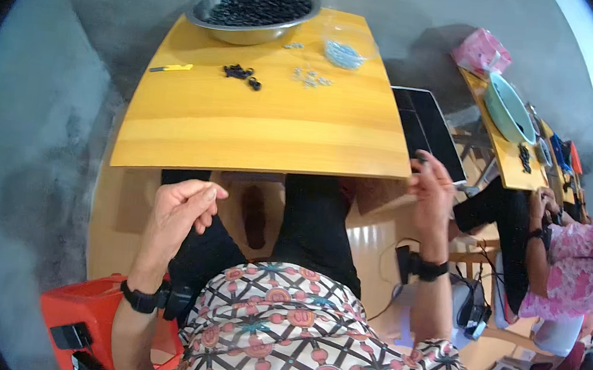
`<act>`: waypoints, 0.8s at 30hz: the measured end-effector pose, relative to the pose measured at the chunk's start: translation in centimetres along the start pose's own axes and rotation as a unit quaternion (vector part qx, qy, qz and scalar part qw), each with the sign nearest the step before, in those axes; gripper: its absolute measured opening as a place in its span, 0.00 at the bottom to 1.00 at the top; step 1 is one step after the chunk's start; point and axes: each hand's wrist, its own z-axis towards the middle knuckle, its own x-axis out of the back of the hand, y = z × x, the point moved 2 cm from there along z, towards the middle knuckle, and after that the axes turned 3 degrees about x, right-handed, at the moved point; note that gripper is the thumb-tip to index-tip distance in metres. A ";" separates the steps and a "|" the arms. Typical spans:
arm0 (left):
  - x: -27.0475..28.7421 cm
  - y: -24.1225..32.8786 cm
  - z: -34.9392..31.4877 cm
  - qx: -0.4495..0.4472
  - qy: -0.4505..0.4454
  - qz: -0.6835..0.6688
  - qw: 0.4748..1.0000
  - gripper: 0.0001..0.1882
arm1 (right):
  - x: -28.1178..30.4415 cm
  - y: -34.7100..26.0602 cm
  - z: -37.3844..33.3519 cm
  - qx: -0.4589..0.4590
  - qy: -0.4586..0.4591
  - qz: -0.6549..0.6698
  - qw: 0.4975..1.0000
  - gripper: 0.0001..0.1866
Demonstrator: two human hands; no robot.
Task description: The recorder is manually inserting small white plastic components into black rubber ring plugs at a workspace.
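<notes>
In front of the table's near edge, my left hand [188,205] is closed, thumb and forefinger pressed together. Whatever may be between those fingertips is too small to make out. My right hand [433,193] is raised by the table's right corner, pinching a small black part [422,158] at its fingertips. On the yellow wooden table [258,137] lies a small group of black ring-like parts [237,72]. Small pale pieces [311,78] are scattered to their right. A clear bag of light-blue pieces [343,54] rests farther back.
A steel basin [249,36] heaped with black parts stands at the back left. A yellow cutter [171,68] lies near the left edge. Beyond the right edge is a black tray [427,130]. At another table, a person in a pink top [572,267] sits by a green basin [508,110].
</notes>
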 end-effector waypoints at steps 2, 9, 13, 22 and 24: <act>0.8 -0.3 1.0 0.000 0.047 -0.019 0.999 0.14 | 5.1 3.1 3.9 -0.033 0.040 0.040 0.998 0.17; 2.4 -0.9 8.2 -0.032 0.092 -0.012 0.995 0.14 | 18.2 12.8 14.9 -0.141 0.135 0.093 0.976 0.23; 4.7 -0.2 12.8 -0.065 0.133 0.019 0.989 0.14 | 13.2 10.2 15.6 -0.086 0.173 0.016 0.981 0.31; 5.4 1.3 23.5 -0.165 0.226 0.262 0.923 0.14 | 2.6 1.7 12.1 -0.016 0.059 -0.082 0.995 0.20; 5.1 1.3 24.4 -0.183 0.244 0.371 0.877 0.14 | -3.4 -0.5 10.1 0.006 -0.061 -0.103 0.993 0.16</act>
